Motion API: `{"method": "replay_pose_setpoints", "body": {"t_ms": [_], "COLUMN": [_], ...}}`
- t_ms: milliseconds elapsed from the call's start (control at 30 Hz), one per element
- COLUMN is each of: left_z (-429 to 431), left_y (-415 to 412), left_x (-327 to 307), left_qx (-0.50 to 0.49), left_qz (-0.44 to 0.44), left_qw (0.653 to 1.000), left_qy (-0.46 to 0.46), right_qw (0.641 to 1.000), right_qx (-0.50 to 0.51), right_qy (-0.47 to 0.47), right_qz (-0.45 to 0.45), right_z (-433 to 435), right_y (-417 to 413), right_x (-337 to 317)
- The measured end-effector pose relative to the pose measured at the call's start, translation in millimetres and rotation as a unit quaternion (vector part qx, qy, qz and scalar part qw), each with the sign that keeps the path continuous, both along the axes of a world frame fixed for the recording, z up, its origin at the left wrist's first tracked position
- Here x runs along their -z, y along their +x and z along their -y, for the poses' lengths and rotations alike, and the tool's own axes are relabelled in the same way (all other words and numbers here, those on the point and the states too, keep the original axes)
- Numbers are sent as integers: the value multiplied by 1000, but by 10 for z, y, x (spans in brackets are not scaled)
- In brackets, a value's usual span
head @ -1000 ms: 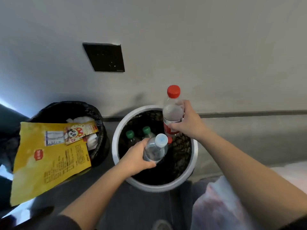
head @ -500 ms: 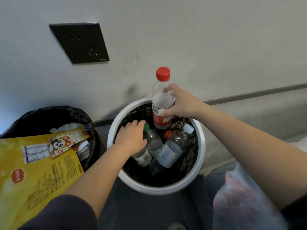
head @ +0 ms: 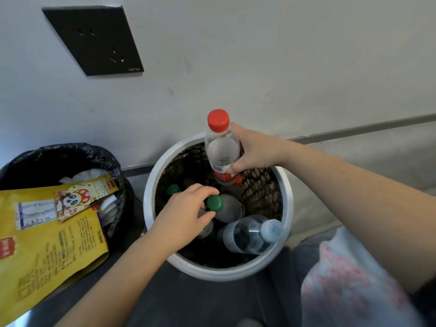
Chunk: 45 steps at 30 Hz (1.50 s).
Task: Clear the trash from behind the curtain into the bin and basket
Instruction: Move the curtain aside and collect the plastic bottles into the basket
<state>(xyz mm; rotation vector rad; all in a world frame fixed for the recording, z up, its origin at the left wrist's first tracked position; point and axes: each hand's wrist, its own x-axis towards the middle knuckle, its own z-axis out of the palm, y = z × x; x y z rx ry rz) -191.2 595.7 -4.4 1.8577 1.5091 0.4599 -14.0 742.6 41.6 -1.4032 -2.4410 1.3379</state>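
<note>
A round basket [head: 151, 185] with a white rim and dark mesh wall stands against the wall. My right hand [head: 253, 149] grips a clear bottle with a red cap [head: 221, 147], upright over the basket's far side. Inside the basket, my left hand [head: 186, 215] pinches the neck of a green-capped bottle [head: 225, 207]. Another green cap [head: 173, 189] shows beside it. A clear bottle with a pale blue cap [head: 250, 234] lies on its side in the basket. To the left is a bin with a black bag [head: 77, 154].
A yellow printed wrapper [head: 52, 249] and a smaller panda-printed packet [head: 82, 197] lie over the bin's mouth, with white paper under them. A black wall socket [head: 94, 38] is above. A pale pink and white fabric [head: 349, 284] fills the lower right.
My left hand let go of the pale-blue-capped bottle into the basket, then took hold of the green-capped bottle. The red-capped bottle stays in my right hand. The view moved closer.
</note>
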Motion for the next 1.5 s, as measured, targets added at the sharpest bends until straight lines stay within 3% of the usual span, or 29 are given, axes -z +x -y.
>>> {"method": "replay_pose_setpoints", "body": {"t_ms": [167,367,567,767,933,1067,1133,1200,1267,1333,1400,1500], "left_z": [-15,-19,-19,-77,-129,-166,-186,-220,-265,-305,-338,-362], "left_y": [-20,37,71,64,107,80,49,-13,-71,-60,-22,-45], "left_x": [21,10,-50,20,112,100,64,41,15,-47,-110,-135], "left_qx": [-18,-24,-20,-47,-130,-166,-140,-68,-1,32,53,72], "left_qz": [-27,-48,-68,-80,-18,25,-22,-157,-299,-399,-453,-460], "left_qw": [999,999,997,995,991,983,989,985,954,916,889,882], "left_qy": [6,11,-3,-30,-39,-71,-51,9,36,-5,-48,-75], "right_qw": [996,995,989,948,972,991,990,986,984,986,989,993], "right_qx": [0,-74,-73,-101,-125,-115,-115,-123,-115,-93,-70,-39], "right_qy": [-47,-60,-86,-177,-142,-13,46,64,70,80,95,101], "right_qz": [-76,-39,96,243,141,66,70,97,117,110,85,47], "right_z": [20,6,-86,15,-35,85,123,117,75,25,-7,-20], "right_y": [35,40,166,216,163,-9,-77,-91,-57,-6,19,23], "right_x": [132,127,-208,-243,-328,-290,-220,-207,-248,-297,-346,-385]}}
